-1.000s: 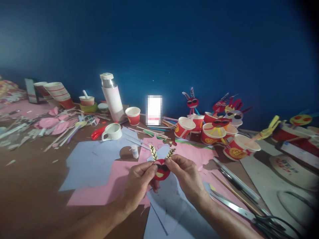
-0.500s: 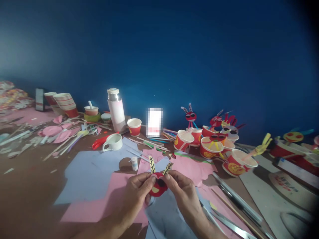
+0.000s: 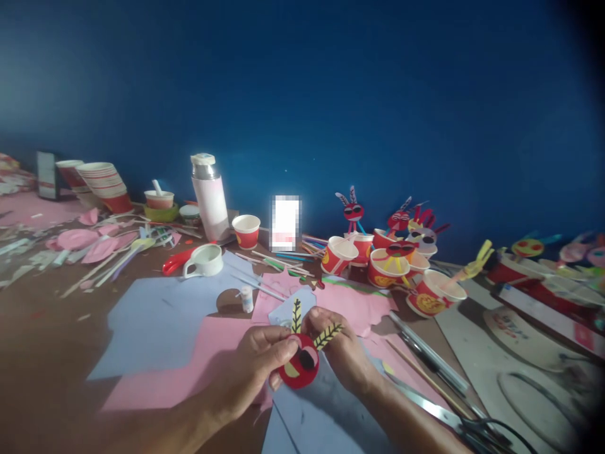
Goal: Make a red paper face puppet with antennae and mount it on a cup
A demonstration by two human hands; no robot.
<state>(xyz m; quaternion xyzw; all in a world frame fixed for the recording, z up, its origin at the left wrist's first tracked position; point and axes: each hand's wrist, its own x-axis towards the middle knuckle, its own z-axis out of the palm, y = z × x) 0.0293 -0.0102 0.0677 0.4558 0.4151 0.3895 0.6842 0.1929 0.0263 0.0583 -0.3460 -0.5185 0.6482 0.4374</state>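
A round red paper face (image 3: pixel 302 373) with dark eyes, a pale mouth and two yellow feather-like antennae stands near the bottom middle. My left hand (image 3: pixel 265 356) pinches its left side between thumb and fingers. Behind the face's upper right, beside the right antenna (image 3: pixel 328 336), is my right hand (image 3: pixel 338 347), its fingers bent and partly hidden by that antenna. Whether those fingers grip the back of the face cannot be seen. Blue paper (image 3: pixel 321 416) and pink paper (image 3: pixel 217 353) lie beneath both hands.
Scissors (image 3: pixel 439 410) and metallic tubes (image 3: pixel 430 353) lie right of my right arm. Decorated cups (image 3: pixel 387 268) stand at the back right. A small white bottle (image 3: pixel 247 299), a mug (image 3: pixel 204 260) and a flask (image 3: pixel 210 205) stand beyond my left hand. Paper scraps (image 3: pixel 78 239) lie far left.
The view has shifted, moving the tabletop items left and slightly up. My right hand has moved from the front of the face to behind its upper right. The right antenna now tilts further outward.
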